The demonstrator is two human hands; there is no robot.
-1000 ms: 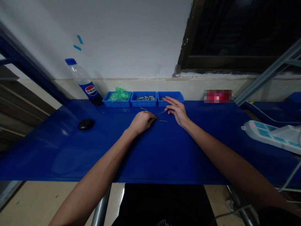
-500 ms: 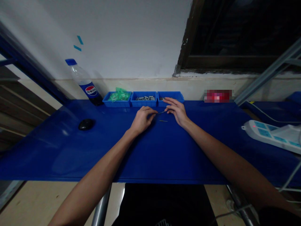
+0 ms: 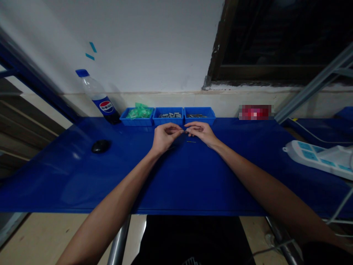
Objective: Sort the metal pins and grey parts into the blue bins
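Note:
My left hand and my right hand meet fingertip to fingertip just above the blue table, in front of the trays. Both pinch a thin small metal pin between them; the pin is too fine to see clearly. Another thin pin lies on the table just under my right hand. Behind the hands stand three blue trays: the left tray holds green pieces, the middle tray grey parts, the right tray thin dark pins.
A cola bottle leans at the back left by the wall. A black mouse lies at the left. A white power strip sits at the right, and a red blurred box at the back right.
Both hands lifted off the table and came together. The pin that lay between them is now pinched in the fingertips; the pin left of them is gone from the table.

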